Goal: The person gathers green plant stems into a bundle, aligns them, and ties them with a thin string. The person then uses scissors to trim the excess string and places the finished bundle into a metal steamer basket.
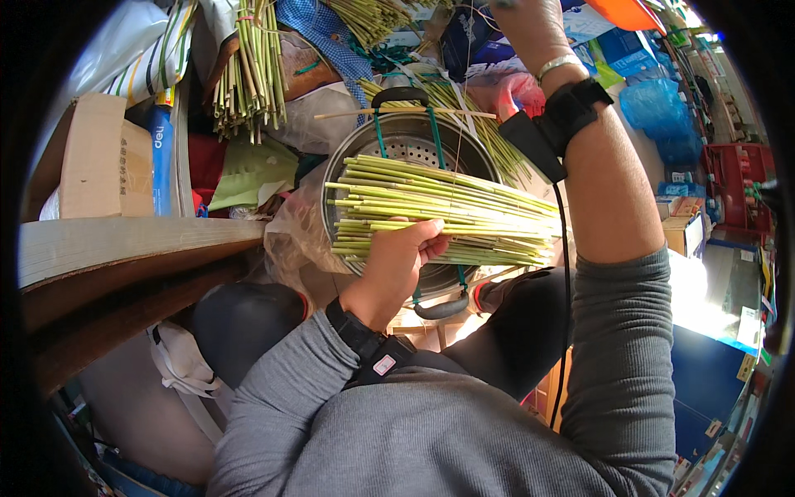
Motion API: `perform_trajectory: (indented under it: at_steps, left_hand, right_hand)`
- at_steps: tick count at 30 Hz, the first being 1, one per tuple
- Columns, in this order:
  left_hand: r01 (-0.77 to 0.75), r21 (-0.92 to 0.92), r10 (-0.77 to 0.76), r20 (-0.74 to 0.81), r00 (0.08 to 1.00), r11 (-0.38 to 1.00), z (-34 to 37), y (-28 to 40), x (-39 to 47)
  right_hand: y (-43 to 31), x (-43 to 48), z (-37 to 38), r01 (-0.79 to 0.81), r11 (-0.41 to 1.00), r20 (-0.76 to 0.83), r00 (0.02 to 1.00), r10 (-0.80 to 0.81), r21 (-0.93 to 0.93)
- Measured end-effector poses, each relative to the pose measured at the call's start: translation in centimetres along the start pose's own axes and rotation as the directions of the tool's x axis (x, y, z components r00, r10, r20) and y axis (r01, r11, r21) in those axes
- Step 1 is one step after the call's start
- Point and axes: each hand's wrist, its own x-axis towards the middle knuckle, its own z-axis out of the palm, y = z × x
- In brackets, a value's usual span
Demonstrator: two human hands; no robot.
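Note:
A row of green plant stalks (447, 199) lies across a round metal steamer pot (397, 146) with a perforated inside and black handles. My left hand (407, 245) grips the near stalks around their middle, thumb on top. Thin threads run up from the stalks. My right hand (528, 25) is raised at the top of the view, partly cut off by the edge, and its fingers cannot be made out. Green ties hold a thin stick (338, 115) across the pot by the far handle (400, 94).
Bundles of stalks (251, 81) lie at the upper left and beyond the pot. A wooden board edge (143, 239) and a cardboard box (102, 155) stand at the left. Blue plastic bags (658, 112) and boxes crowd the right.

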Motion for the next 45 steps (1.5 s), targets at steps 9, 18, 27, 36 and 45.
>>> perform_trajectory:
  at_steps: [9,18,27,36,45]
  left_hand:
    - [0.080,-0.002,-0.080,-0.040,0.996,0.997,0.1,0.1,-0.1]
    - [0.086,-0.144,-0.093,-0.048,0.994,0.986,0.3,0.9,0.4]
    - [0.049,-0.105,-0.058,-0.083,0.995,0.993,2.7,0.5,0.0]
    - [0.110,-0.007,-0.110,-0.121,0.987,0.994,2.7,-0.8,0.6]
    - [-0.040,0.105,0.047,-0.058,0.997,0.994,2.8,-1.4,-0.7]
  right_hand:
    - [2.6,0.7,0.3,0.155,0.951,0.114,0.985,-0.129,-0.268]
    - [1.2,-18.3,-9.0,-0.129,0.992,0.416,0.902,0.114,0.007]
    - [0.1,-23.7,-9.1,0.146,0.972,0.462,0.886,-0.046,-0.183]
    - [-0.4,-24.5,-7.8,0.200,0.955,0.451,0.889,-0.082,-0.221]
    - [-0.8,-24.6,-6.5,0.187,0.953,0.431,0.900,-0.068,-0.240]
